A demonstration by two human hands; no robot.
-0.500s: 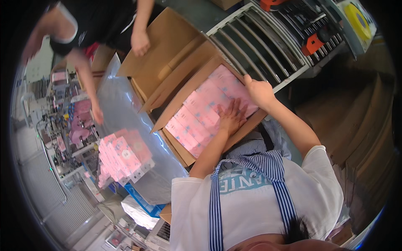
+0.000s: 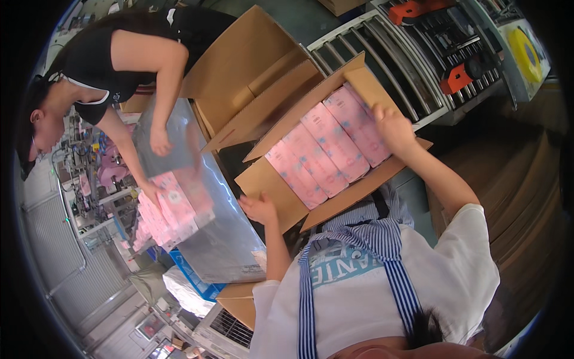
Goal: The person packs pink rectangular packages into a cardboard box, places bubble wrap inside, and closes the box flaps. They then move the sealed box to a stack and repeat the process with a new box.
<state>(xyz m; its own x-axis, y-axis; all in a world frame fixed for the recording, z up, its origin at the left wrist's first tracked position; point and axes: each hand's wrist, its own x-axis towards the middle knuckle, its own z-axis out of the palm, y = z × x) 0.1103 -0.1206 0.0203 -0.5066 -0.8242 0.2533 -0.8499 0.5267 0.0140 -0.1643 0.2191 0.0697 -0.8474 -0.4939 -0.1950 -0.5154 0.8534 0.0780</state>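
On my feed, the open carton (image 2: 272, 190) sits near the metal counter (image 2: 230, 245), its long axis running lower left to upper right, its end flaps now splayed outward. The pink packs (image 2: 326, 143) inside lie crosswise, pointing upper left to lower right. My left grip (image 2: 261, 209) has come off them and spreads, holding nothing, by the left flap; my right grip (image 2: 396, 130) curls at the right end, though I cannot tell whether it has hold
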